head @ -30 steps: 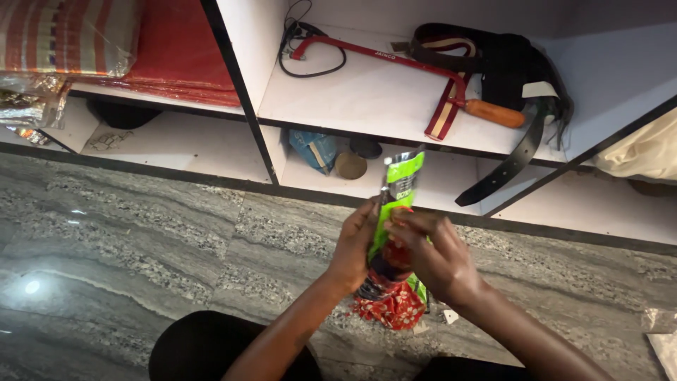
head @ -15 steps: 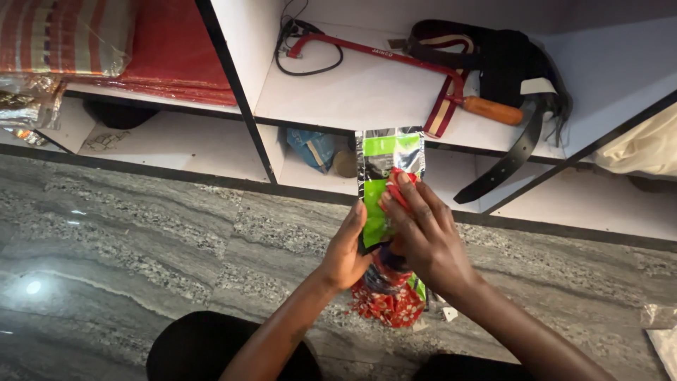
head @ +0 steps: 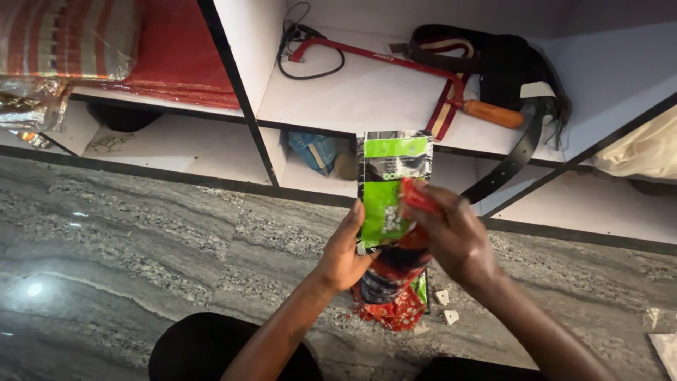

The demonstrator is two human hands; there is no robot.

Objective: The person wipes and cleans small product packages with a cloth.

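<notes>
Green-and-silver pouch [head: 390, 190], red-and-dark wrappers [head: 391, 282] below. Red hacksaw [head: 381, 60], orange handle. Black belt [head: 511, 159]. Red-striped cushion [head: 67, 35], red cloth [head: 180, 63]. White shelves [head: 367, 99], black edging. Grey veined marble floor [head: 141, 240].

A green and silver flat sachet [head: 390, 187] is standing upright above both hands, its lower edge lying between them. A crumpled red and black wrapper [head: 392, 286] is hanging below them, bunched, with a green strip showing.
</notes>
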